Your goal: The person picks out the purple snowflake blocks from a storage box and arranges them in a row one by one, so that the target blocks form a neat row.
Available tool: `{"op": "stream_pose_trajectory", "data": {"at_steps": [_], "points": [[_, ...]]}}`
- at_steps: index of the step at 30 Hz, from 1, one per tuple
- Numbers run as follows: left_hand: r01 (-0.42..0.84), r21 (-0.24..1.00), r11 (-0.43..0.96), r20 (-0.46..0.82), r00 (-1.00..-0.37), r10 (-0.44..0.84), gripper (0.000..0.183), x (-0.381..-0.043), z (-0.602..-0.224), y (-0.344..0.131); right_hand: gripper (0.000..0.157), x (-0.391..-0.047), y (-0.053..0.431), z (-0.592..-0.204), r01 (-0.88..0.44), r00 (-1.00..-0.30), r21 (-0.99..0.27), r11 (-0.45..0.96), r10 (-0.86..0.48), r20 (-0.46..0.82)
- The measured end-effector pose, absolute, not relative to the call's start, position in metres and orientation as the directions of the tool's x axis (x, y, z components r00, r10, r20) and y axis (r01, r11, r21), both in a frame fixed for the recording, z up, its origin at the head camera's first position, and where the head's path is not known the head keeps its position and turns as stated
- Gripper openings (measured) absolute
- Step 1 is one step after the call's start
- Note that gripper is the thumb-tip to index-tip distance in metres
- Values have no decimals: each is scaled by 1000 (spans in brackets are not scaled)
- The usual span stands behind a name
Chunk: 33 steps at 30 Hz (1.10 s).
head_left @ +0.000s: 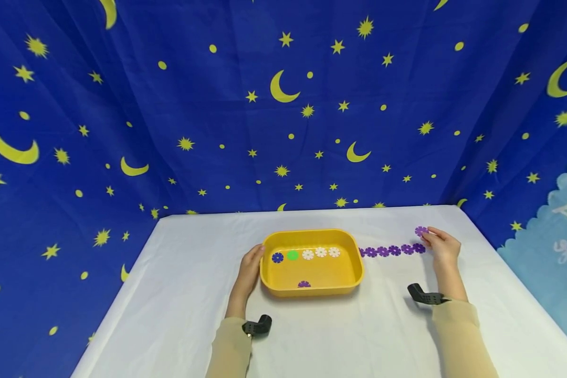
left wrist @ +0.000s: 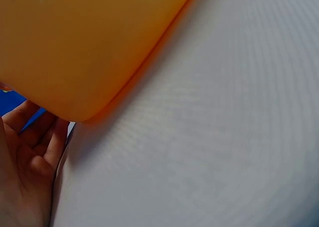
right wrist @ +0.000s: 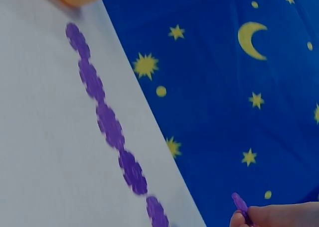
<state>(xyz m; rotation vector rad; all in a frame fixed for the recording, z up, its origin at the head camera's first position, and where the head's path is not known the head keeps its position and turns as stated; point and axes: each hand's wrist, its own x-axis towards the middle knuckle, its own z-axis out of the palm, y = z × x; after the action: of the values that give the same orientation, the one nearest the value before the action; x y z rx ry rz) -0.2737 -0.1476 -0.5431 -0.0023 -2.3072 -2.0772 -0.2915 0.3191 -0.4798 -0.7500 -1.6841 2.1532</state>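
Note:
My right hand (head_left: 443, 249) pinches a purple snowflake disc (head_left: 421, 231) between thumb and fingertips. In the head view that disc overlaps the space just behind the right end of a row of linked purple snowflake discs (head_left: 394, 250). The row lies on the white cloth, its left end hidden behind the yellow tray (head_left: 312, 292). At the tray's left side, my left hand (head_left: 249, 270) rests its fingers against the outer wall. From the left wrist, the palm shows, with the fingertips partly behind the tray's corner.
Inside the tray lie a blue disc (head_left: 277, 258), a green disc (head_left: 292, 255), several white discs (head_left: 321, 252) and a purple disc (head_left: 304, 284) partly hidden by the front wall. Blue star-and-moon curtains (head_left: 245, 121) surround the white-covered table (head_left: 198, 262).

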Motion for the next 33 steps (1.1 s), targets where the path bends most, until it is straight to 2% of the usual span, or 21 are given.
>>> {"op": "stream_pose_trajectory", "data": {"at_steps": [7, 11, 16, 26, 29, 33], "points": [[5, 995, 104, 8, -1000, -29, 59, -274, -543, -146, 24, -289, 333, -491, 88, -756, -938, -334, 591, -282], [2, 995, 104, 5, -1000, -25, 59, -274, -542, -146, 21, -288, 337, -499, 117, -720, -943, -313, 627, -297], [7, 995, 95, 9, -1000, -19, 59, -274, -542, -147, 20, -287, 338, -507, 146, -709, -966, -213, 659, -253], [-3, 994, 106, -3, -1000, 5, 52, -263, -521, -147, 46, -288, 336, -515, 231, -691, -973, -19, 700, -178], [13, 993, 114, 12, -1000, 15, 53, -259, -516, -146, 47, -288, 335, -515, 254, -680, -967, 32, 716, -155], [26, 994, 106, 25, -1000, 8, 55, -266, -529, -147, 41, -287, 332, -510, 276, -660, -957, 86, 741, -124]]}}
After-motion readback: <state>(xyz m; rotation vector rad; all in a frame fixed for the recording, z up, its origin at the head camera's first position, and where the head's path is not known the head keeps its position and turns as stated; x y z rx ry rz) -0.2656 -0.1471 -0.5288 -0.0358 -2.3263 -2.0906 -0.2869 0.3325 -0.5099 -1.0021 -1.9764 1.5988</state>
